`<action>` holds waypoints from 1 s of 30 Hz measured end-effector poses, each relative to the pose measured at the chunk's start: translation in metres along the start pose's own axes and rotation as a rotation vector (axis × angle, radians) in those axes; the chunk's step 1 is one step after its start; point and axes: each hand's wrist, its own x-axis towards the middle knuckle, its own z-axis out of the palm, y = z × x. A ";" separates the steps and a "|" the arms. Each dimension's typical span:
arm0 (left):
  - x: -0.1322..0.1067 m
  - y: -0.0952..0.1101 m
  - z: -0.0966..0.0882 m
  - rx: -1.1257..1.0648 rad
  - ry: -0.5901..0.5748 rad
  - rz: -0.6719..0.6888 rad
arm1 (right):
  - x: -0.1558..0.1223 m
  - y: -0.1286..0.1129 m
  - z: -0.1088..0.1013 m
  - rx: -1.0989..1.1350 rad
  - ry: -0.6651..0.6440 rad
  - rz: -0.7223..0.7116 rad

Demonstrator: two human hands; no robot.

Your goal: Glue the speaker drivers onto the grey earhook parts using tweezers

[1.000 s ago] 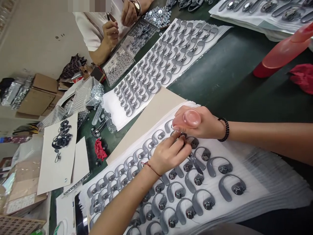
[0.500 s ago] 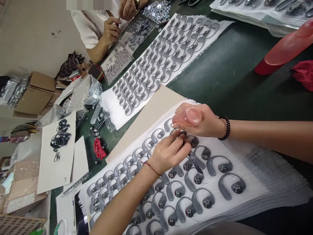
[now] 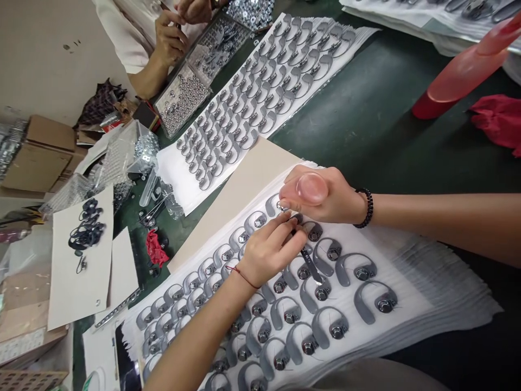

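Right hand point(image 3: 325, 202) clutches pink bottle point(image 3: 311, 188); left hand's point(image 3: 268, 252) pinch is hidden.

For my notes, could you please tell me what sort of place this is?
Probably a small electronics assembly workshop: rows of grey ear-hook parts lie on white foam sheets, a co-worker's hand works at a tray of metal discs, and the right hand holds a pink bottle.
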 end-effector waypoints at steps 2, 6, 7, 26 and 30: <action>-0.001 -0.001 0.000 -0.012 0.006 -0.014 | 0.000 0.000 0.000 0.007 -0.002 -0.001; -0.002 -0.001 0.000 -0.022 0.020 -0.030 | 0.001 0.000 0.000 0.004 0.006 -0.017; -0.003 -0.001 0.000 -0.025 0.020 -0.031 | 0.001 0.000 0.000 0.008 0.022 -0.032; -0.005 -0.003 -0.001 -0.132 0.032 -0.089 | 0.002 0.000 0.000 -0.011 0.012 -0.027; -0.005 -0.006 -0.004 -0.246 0.047 -0.216 | 0.001 -0.002 -0.002 -0.036 -0.007 -0.002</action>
